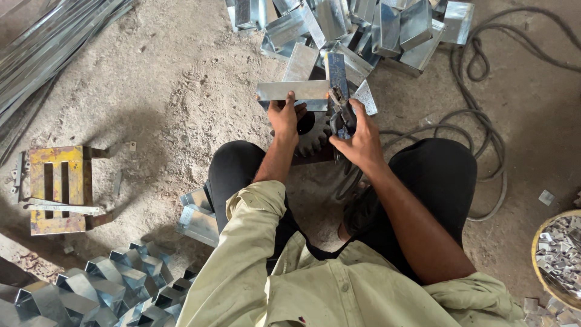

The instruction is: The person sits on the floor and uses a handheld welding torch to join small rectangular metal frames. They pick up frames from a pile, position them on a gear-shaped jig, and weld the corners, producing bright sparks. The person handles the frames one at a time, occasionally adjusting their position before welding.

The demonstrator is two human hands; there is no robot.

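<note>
The left hand (284,118) has its fingers wrapped over a folded galvanized sheet-metal piece (293,92) above a dark gear wheel (313,134), while the right hand (363,140) grips a partly hidden plier-like tool (340,112) at its end, the piled metal boxes (357,27) cut off above.

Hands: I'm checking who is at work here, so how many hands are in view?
2. The left hand grips a flat metal strip; the right hand holds a dark tool beside it. No other person's hands show.
</note>
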